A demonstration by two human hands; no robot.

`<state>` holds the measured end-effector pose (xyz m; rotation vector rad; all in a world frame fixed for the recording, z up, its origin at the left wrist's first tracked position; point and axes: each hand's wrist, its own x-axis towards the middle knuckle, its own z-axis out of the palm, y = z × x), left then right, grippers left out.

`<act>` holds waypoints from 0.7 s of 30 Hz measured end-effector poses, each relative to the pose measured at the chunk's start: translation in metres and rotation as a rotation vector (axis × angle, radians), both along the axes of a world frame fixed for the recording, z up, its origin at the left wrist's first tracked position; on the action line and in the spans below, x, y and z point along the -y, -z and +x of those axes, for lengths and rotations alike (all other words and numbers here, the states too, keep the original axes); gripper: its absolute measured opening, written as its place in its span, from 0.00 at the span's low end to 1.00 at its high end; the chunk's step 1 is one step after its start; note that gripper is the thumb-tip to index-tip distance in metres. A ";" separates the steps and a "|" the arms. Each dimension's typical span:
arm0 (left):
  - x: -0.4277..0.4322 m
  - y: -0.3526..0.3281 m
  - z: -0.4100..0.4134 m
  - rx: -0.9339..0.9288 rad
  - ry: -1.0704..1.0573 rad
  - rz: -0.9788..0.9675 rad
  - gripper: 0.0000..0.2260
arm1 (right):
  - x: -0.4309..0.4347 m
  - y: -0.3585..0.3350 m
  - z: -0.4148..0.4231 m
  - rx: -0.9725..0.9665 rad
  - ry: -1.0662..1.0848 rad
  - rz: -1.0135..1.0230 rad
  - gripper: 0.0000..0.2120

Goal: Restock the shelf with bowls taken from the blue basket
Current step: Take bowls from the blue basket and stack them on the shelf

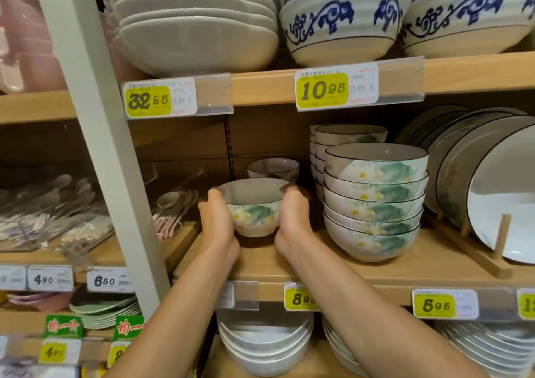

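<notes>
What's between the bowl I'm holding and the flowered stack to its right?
In the head view, only the right hand, cupping the held bowl's side; past it a narrow strip of bare wooden shelf runs to the flowered stack.

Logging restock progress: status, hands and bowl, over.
Left hand and right hand grip small white lotus-painted ceramic bowl by its sides. Low over wooden shelf; matching bowl behind, larger bowl stack close right.

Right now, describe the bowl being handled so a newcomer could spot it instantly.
Find the middle wooden shelf, below the yellow 10.95 price tag. Just left of the tall stack of lotus-patterned bowls is the small lotus bowl. It alone is cupped between the left hand and right hand, in front of a single matching bowl.
</notes>
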<state>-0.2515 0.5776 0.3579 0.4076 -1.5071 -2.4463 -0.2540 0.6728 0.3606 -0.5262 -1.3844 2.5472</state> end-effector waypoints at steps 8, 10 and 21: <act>-0.014 -0.045 -0.057 -0.105 -0.014 0.117 0.24 | -0.002 -0.046 -0.049 -0.113 0.225 0.129 0.19; -0.018 -0.055 -0.069 -0.148 -0.061 0.069 0.21 | -0.001 -0.053 -0.063 -0.153 0.271 0.175 0.20; -0.032 -0.063 -0.130 -0.334 0.252 0.129 0.24 | -0.002 -0.067 -0.133 -0.226 0.415 0.171 0.29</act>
